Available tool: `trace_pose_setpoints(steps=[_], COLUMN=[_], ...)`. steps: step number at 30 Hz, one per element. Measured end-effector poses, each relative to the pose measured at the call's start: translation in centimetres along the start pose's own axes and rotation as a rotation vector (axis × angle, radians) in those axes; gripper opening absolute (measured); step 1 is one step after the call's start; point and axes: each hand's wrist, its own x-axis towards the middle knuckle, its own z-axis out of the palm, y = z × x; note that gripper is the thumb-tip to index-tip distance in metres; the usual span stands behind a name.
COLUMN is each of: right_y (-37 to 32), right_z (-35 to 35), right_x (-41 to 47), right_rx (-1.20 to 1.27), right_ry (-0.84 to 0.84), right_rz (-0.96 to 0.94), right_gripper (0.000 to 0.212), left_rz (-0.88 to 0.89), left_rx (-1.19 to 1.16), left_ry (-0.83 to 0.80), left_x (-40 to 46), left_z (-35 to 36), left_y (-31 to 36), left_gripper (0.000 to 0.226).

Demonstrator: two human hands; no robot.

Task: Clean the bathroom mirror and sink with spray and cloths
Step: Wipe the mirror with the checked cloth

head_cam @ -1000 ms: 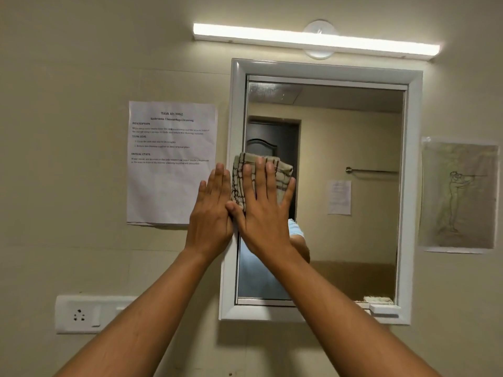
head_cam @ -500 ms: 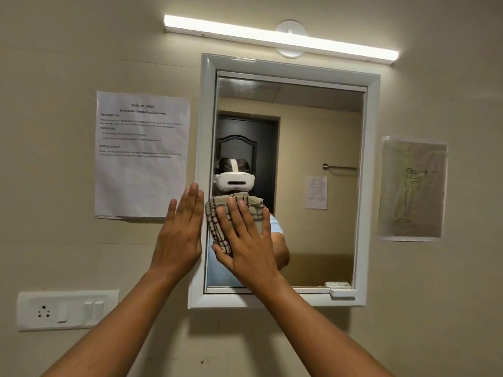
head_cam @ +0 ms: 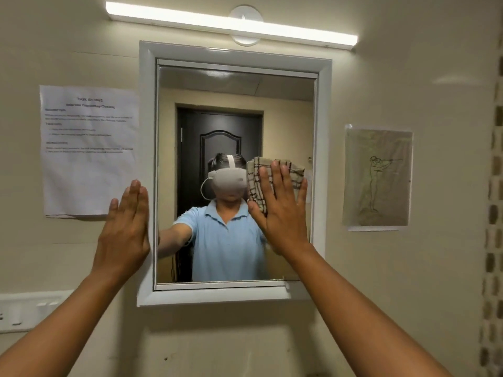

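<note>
The mirror (head_cam: 234, 126) hangs on the beige wall in a white frame (head_cam: 147, 159). My right hand (head_cam: 283, 210) lies flat on the glass at the mirror's right side, pressing a folded beige checked cloth (head_cam: 257, 183) against it. My left hand (head_cam: 125, 227) rests flat with fingers together on the wall and the frame's left edge, holding nothing. The glass reflects a person in a light blue shirt wearing a headset. No spray bottle or sink is in view.
A printed task sheet (head_cam: 89, 148) is taped left of the mirror and a drawing (head_cam: 378, 178) to its right. A tube light (head_cam: 231, 23) runs above the frame. A white switch plate (head_cam: 24, 311) sits at the lower left.
My right hand has slid the cloth from the mirror's left side, first downward, then across to the right side. My left hand has stayed by the frame's left edge.
</note>
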Motion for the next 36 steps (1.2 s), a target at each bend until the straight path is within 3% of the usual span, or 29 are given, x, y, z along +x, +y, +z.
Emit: trace_pose_setpoints(steps=[6,14,21,31,36], right_y=[2.6,-0.7,-4.8,-20.4,-22.1], right_z=[-0.2,1.7,2.4,3.8,4.1], right_x=[-0.8,-8.3,-7.4,-3.2,-4.8], right_rx=[0.037,0.107,0.165,0.136,0.11], right_ry=[0.015,-0.003,0.018,-0.056,-0.064], right_rz=[0.085,0.22,0.343,0.098,0.061], right_gripper=[0.074,0.079,0.074,0.076,0.075], left_rz=[-0.052,-0.032,0.008,0.115,0.143], left_rx=[0.013,0.026,-0.045,-0.146,-0.179], left_ry=[-0.02,-0.062,-0.06,-0.091,-0.103], left_x=[-0.1,-0.1,-0.3,-2.1,-2.8], left_z=[-0.2,-0.6,-0.3,0.3,0.6], left_y=[0.6,0.1,-0.3,-1.8,-2.7], left_gripper=[0.078,0.071,0.067,0.067,0.069])
